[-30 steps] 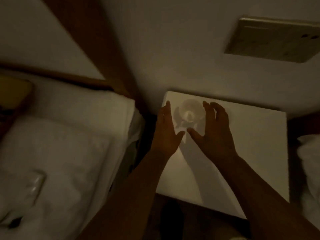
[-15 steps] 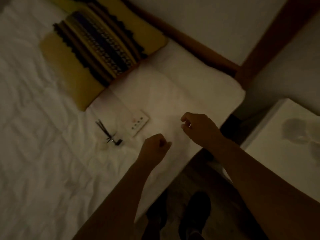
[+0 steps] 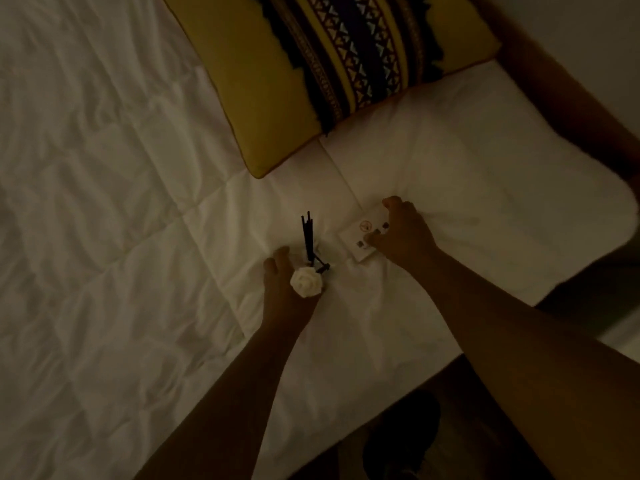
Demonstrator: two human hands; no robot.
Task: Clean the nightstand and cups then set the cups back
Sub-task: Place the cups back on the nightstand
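Note:
Neither the nightstand nor the cups are in view; I am looking down at a bed. My left hand [image 3: 277, 282] curls around a small reed diffuser with black sticks [image 3: 307, 233] and a white rose [image 3: 306, 281], low on the white duvet [image 3: 104, 237]. My right hand [image 3: 401, 233] grips a white card [image 3: 360, 237] with small printed icons; my thumb lies on its face and my fingers hook over its far edge. The card rests at the near edge of a white pillow [image 3: 485, 185].
A yellow cushion [image 3: 329, 64] with a dark patterned band lies at the head of the bed, against a wooden headboard [image 3: 571, 84]. My dark shoe [image 3: 398, 441] stands on the floor beside the bed at the bottom right.
My view swung left from the nightstand and cup to the bed. Both hands left the cup, reached across, and closed on the diffuser and the card.

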